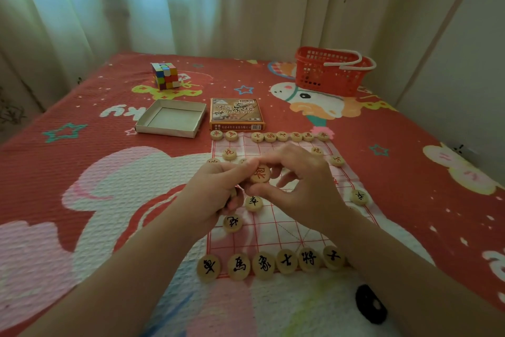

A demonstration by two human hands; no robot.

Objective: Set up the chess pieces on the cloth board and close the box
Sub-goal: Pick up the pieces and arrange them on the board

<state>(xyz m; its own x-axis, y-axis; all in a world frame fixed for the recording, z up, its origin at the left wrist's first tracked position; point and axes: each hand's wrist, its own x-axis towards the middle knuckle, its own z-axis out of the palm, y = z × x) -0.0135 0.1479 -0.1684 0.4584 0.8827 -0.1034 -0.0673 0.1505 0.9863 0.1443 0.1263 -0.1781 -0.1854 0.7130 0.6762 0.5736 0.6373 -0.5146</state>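
A white cloth board (287, 230) with a red grid lies on the bed. Round wooden pieces stand on it: a far row with red characters (282, 136) and a near row with black characters (263, 265). Over the board's middle, my right hand (303, 186) pinches a red-lettered piece (260, 174) between thumb and forefinger. My left hand (218, 189) is curled beside it, touching the same piece and holding more pieces, one edge showing under its fingers. The open box tray (172, 118) and the printed box lid (236, 114) lie beyond the board.
A colourful puzzle cube (164, 75) sits at the far left of the red patterned bedspread (82, 161). A red plastic basket (330, 71) with white handles stands far right. Curtains hang behind the bed; a wall runs along the right.
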